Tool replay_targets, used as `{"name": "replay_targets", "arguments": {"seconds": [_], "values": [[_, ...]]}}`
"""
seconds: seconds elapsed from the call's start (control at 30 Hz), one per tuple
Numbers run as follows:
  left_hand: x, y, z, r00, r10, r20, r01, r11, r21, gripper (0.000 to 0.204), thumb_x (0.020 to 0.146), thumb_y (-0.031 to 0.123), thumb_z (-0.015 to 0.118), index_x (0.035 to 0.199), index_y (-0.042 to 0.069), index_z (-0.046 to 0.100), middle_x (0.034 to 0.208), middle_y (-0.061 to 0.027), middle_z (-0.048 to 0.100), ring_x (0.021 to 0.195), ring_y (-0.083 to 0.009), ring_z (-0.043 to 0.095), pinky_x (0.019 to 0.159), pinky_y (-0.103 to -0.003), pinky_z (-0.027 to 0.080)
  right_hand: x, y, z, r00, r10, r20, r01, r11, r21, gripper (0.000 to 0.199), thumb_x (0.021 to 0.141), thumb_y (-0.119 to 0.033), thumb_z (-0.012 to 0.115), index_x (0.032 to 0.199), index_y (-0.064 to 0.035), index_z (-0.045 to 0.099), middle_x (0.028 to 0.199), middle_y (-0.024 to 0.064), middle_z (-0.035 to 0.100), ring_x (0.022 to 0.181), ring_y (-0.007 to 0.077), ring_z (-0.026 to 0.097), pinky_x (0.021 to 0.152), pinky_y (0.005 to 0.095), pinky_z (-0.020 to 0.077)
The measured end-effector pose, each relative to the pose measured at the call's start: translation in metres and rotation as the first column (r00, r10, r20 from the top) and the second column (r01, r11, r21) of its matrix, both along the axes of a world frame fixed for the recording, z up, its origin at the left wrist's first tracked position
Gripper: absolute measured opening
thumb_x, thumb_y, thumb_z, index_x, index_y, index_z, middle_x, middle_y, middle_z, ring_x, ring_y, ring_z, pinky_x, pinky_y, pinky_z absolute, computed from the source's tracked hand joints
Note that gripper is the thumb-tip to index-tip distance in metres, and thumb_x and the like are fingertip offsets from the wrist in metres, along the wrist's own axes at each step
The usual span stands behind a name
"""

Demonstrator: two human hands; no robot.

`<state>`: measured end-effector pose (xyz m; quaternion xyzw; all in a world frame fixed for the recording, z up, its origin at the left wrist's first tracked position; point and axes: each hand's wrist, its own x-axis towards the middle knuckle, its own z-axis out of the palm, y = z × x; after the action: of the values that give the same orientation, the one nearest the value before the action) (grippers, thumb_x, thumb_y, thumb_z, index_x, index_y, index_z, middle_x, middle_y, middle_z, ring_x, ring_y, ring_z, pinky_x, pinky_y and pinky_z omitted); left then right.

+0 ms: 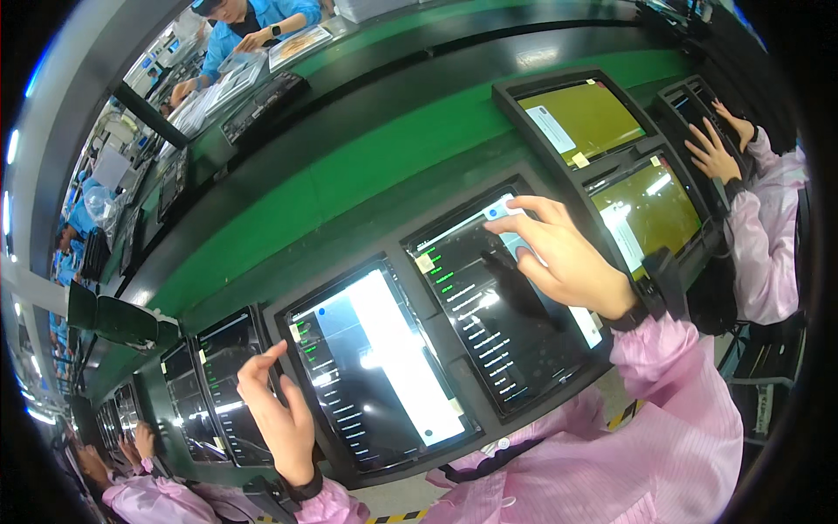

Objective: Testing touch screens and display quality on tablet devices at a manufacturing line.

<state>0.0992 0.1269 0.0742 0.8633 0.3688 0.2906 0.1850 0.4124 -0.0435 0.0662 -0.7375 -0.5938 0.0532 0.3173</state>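
Note:
In front of me a black two-slot tray [456, 360] holds two lit tablets side by side. The left tablet [388, 349] shows a dark list beside a wide white panel. On the right tablet [489, 319] a dark list with green and white lines is lit. My right hand [563, 258] is over the upper part of the right tablet, fingers apart and index finger pointing at the screen; whether it touches the glass I cannot tell. My left hand [281, 419] is at the left edge of the left tablet, thumb and fingers apart, holding nothing.
To the right stands another tray with two yellow-screened tablets [583, 122]; beyond it a co-worker's hands [717, 155] are over more devices. Dark tablets [231, 384] lie to the left near another co-worker. A green bench strip [367, 179] runs behind; a person in blue [236, 39] works across it.

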Motion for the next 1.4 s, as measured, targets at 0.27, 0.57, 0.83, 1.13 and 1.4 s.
{"name": "replay_targets", "arguments": {"seconds": [0.27,0.57,0.83,1.13,1.4], "values": [[0.015,0.028,-0.044,0.978,0.027,-0.208,0.000,0.992,0.129,0.044,0.073,-0.009,0.048,0.117,-0.003,0.049,0.113,-0.0150,0.053,0.105,-0.0317,0.048,0.092,-0.040,0.033,-0.010,0.049,-0.038,0.967,0.244,0.078,-0.236,0.967,-0.098,0.039,0.079,-0.002,0.045,0.117,-0.0016,0.050,0.122,0.0198,0.048,0.126,0.0383,0.033,0.103,0.0504,0.0283],[0.018,0.036,-0.054,0.970,0.026,-0.242,0.009,0.990,0.143,0.041,0.074,-0.009,0.047,0.114,-0.004,0.045,0.112,-0.0173,0.055,0.104,-0.0328,0.050,0.092,-0.043,0.034,-0.012,0.058,-0.044,0.938,0.262,0.226,-0.255,0.965,-0.060,0.031,0.081,-0.006,0.050,0.111,0.0011,0.055,0.115,0.0134,0.055,0.126,0.0350,0.035,0.104,0.0498,0.0260],[0.018,0.026,-0.048,0.960,0.014,-0.280,0.020,0.992,0.121,0.042,0.074,-0.010,0.046,0.115,-0.004,0.040,0.114,-0.0181,0.058,0.105,-0.0323,0.052,0.092,-0.042,0.034,-0.012,0.053,-0.045,0.936,0.256,0.240,-0.252,0.967,-0.045,0.026,0.082,-0.008,0.050,0.105,0.0039,0.056,0.110,0.0111,0.059,0.123,0.0348,0.040,0.104,0.0494,0.0249],[0.010,-0.032,-0.031,0.916,-0.120,-0.382,0.112,0.993,-0.043,0.038,0.076,-0.007,0.045,0.113,-0.004,0.035,0.122,-0.0170,0.058,0.095,-0.0304,0.046,0.089,-0.038,0.031,-0.016,0.001,-0.032,0.952,0.248,0.181,-0.226,0.965,-0.134,0.029,0.081,-0.009,0.051,0.108,0.0017,0.053,0.105,0.0125,0.062,0.121,0.0340,0.042,0.104,0.0508,0.0259],[0.005,-0.094,-0.030,0.883,-0.220,-0.415,0.203,0.975,-0.085,0.035,0.074,-0.007,0.048,0.107,-0.003,0.037,0.124,-0.0176,0.058,0.085,-0.0279,0.046,0.083,-0.036,0.032,-0.020,-0.059,-0.025,0.973,0.181,0.146,-0.144,0.962,-0.231,0.040,0.079,-0.007,0.053,0.118,0.0004,0.051,0.107,0.0106,0.062,0.122,0.0331,0.041,0.105,0.0509,0.0249]]}}
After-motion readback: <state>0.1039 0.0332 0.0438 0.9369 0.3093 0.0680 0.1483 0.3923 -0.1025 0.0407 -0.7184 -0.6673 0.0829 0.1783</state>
